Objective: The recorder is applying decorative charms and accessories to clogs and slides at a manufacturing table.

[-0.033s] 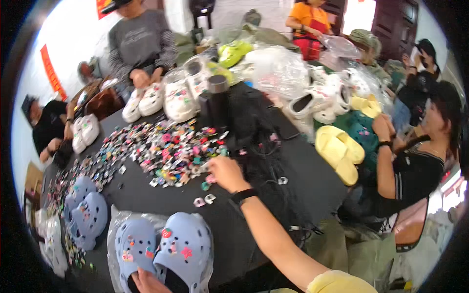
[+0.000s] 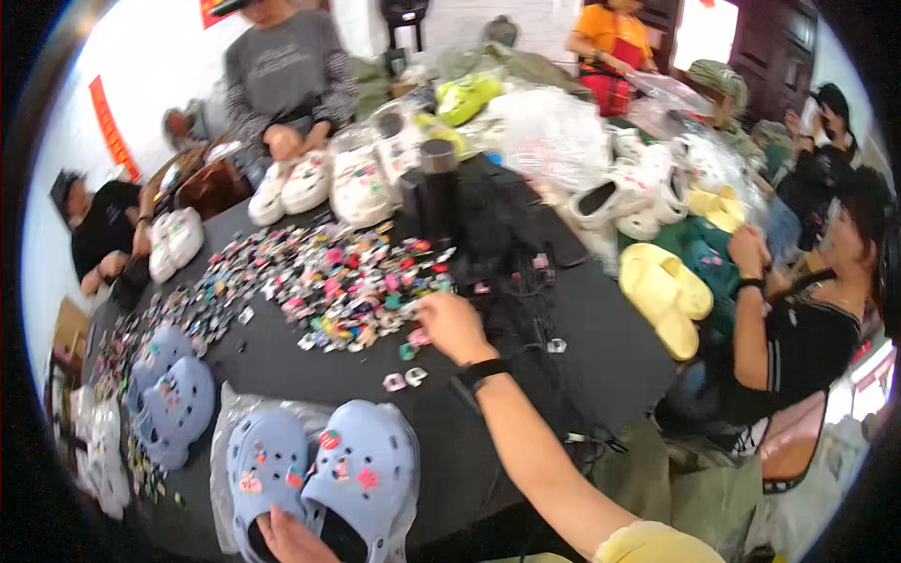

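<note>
A pair of light-blue clogs lies on a clear plastic bag [image 2: 225,441] at the table's near edge. Small charms, among them a strawberry and a pink star, are fixed in the left clog [image 2: 267,446] and the right clog [image 2: 375,446]. My left hand [image 2: 293,537] grips the left clog at its foot opening. Beyond them spreads a pile of colourful shoe charms [image 2: 347,286]. My right hand [image 2: 455,328] reaches to the pile's near right edge, fingers bent together by a whitish charm; what they hold is too small to make out. Two loose charms [image 2: 404,379] lie nearer me.
Another blue pair of clogs [image 2: 176,403] stands at left. White clogs [image 2: 361,183] line the far edge beside a dark bottle [image 2: 438,178]. Yellow slippers [image 2: 664,298] lie at right, near a seated person [image 2: 798,328]. Cables [image 2: 526,357] run along the table. Several other people sit or stand around it.
The whole view has shifted slightly, so things appear a little further right. Both hands keep their places at the clog and the charm pile.
</note>
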Tool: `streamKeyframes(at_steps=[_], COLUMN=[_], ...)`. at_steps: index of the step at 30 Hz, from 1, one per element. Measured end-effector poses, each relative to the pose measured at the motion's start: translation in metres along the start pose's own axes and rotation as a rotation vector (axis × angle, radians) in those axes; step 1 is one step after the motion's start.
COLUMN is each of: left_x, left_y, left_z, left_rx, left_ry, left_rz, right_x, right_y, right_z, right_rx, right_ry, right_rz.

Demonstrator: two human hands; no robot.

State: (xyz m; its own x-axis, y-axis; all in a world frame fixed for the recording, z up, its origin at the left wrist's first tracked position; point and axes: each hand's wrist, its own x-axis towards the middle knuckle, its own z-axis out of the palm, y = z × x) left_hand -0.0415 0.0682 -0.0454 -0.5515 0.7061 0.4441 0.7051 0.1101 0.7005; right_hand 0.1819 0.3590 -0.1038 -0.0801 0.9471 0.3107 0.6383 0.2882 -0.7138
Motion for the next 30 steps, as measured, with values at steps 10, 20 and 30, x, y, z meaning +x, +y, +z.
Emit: streamKeyframes(at_steps=[10, 20, 30], left_x=[0.006, 0.008, 0.008], left_y=[-0.002, 0.004, 0.004], left_z=[0.013, 0.012, 0.014], left_rx=[-1.058, -1.071, -1.092], left_ry=[0.222, 0.194, 0.206], left_rz=[-0.516, -0.515, -0.501], right_x=[0.002, 0.006, 0.004], right_y=[0.004, 0.001, -0.006], right_z=[-0.004, -0.011, 0.000], right_rx=[0.207, 0.105, 0.129], right_ry=[0.061, 0.302, -0.045], right_rz=[0.177, 0.069, -0.276])
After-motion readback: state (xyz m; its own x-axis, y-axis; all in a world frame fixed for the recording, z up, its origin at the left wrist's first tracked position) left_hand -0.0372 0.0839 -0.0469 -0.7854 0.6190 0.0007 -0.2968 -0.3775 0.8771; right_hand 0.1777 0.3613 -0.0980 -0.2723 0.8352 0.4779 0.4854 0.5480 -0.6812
